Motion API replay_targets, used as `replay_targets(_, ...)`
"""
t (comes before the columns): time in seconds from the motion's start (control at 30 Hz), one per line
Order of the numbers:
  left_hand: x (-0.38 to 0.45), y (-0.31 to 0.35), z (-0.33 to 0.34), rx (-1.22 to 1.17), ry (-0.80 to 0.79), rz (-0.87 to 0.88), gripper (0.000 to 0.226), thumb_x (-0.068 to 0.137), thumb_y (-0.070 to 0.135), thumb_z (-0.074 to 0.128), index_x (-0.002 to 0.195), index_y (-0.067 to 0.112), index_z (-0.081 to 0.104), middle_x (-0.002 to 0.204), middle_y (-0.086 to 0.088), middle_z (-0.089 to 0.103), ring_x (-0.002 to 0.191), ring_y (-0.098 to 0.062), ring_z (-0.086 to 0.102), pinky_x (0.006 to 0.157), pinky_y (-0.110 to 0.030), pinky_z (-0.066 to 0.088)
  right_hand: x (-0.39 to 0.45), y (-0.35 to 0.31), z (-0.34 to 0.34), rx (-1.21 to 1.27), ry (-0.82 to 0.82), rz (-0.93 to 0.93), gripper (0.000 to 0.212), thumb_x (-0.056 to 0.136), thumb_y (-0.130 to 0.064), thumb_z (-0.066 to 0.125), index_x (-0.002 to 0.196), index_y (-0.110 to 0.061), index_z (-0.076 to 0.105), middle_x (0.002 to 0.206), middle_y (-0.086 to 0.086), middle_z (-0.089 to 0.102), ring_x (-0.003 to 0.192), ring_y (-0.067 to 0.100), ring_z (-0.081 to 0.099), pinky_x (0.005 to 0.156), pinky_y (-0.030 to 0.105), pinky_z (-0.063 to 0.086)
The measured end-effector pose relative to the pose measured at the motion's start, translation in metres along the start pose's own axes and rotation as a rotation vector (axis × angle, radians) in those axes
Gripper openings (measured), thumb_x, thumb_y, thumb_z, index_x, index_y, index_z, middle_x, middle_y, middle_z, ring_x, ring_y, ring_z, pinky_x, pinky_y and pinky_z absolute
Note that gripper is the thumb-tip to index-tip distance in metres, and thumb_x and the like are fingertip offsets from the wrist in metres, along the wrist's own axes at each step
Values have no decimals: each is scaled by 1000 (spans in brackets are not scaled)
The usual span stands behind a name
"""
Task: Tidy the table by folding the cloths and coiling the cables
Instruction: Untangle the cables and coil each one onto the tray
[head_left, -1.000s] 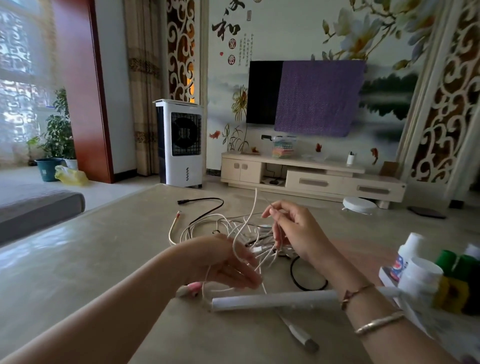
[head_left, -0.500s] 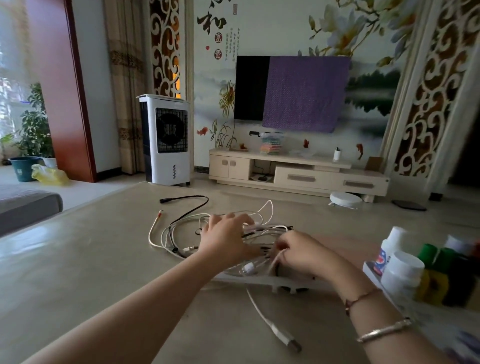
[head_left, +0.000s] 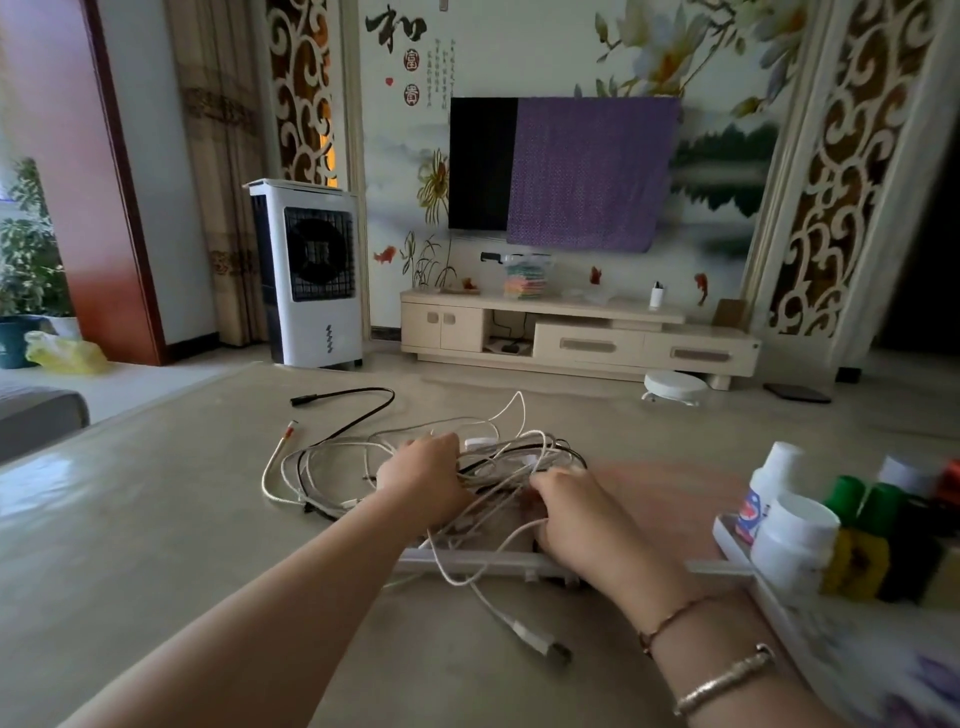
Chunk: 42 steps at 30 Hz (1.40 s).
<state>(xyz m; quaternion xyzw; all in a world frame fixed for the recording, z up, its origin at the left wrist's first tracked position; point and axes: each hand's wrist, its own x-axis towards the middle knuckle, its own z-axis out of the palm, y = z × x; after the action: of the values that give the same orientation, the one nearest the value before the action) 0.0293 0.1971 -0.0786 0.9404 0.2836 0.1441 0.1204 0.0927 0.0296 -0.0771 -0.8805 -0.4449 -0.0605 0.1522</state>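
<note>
Beige surface (head_left: 156, 519) carries the tangled cables (head_left: 498, 462) mid-way — left hand (head_left: 423, 480) and right hand (head_left: 576, 512) each have a grip clenched on strands. Pulling apart risks tightening knots, or dragging the USB plug (head_left: 543, 644) off — toward the bottles (head_left: 789, 535).

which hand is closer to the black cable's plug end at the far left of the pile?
Left. The left hand sits in the tangle, right of and nearer the camera than the black plug; the right hand is further right.
</note>
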Motion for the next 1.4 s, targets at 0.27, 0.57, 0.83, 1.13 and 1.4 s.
replay_targets(0.27,-3,-19,-21,-153,106,-40,28,71,30,74,81,21,50,79,4,60,67,-17,56,53,-24,42,14,-22,8,-52,42,60,32,87,4,41,110,-16,53,110,7,62,104,29,58,76,34,44)
replay_targets(0.57,1,-50,-49,-457,220,-56,26,71,15,70,69,21,45,66,5,53,57,-11,46,52,-24,34,44,-25,-8,168,94,273,14,94,-20,53,92,-15,66,85,4,70,79,22,68,71,33,56)
replay_targets(0.83,-7,-54,-52,-323,280,-355,8,79,12,54,85,16,49,81,-2,58,77,-26,57,60,-30,41,33,3,-42,426,408,407,17,89,-8,48,91,-20,59,77,-3,69,68,18,59,55,27,41)
replay_targets(1.13,-16,-16,-64,-293,-181,-145,30,89,18,61,116,5,63,99,-6,58,88,-19,55,84,-30,50,16,-16,-79,866,634,221,29,93,1,39,85,-18,59,65,-12,68,78,17,69,66,35,54)
replay_targets(1.4,-40,2,-106,-604,-234,-101,23,97,14,52,111,2,65,89,1,63,77,-10,56,60,-19,42,17,-42,-114,869,583,-75,30,99,-3,38,103,-11,66,107,-4,70,104,4,62,85,14,47)
